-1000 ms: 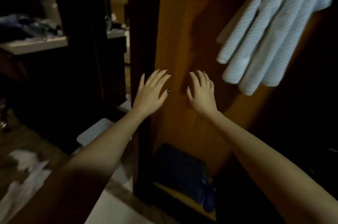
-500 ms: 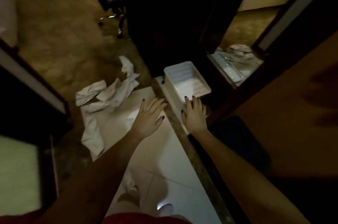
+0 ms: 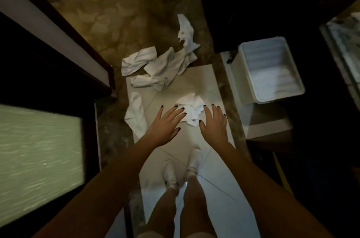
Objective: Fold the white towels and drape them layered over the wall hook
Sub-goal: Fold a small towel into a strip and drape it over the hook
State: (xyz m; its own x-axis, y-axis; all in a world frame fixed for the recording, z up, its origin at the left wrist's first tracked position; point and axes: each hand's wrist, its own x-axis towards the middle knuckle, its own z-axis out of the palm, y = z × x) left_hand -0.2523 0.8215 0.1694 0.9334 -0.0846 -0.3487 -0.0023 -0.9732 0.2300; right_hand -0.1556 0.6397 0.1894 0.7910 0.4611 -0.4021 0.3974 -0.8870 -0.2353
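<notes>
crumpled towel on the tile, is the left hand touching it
Cannot tell. The head view looks straight down: fingers of the left hand overlap the crumpled towel, but neither contact nor a height gap shows.

No words or numbers we can read, only a small reddish emblem (image 3: 193, 120) on a corner of the crumpled white towel (image 3: 190, 108), too small for us to make out, fainter marks on the other towels (image 3: 161, 66), likewise illegible.

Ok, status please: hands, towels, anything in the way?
Left hand and right hand open, holding nothing. Crumpled white towel on floor tile between them, unfolded. More towels scattered beyond; white bin at right.
</notes>
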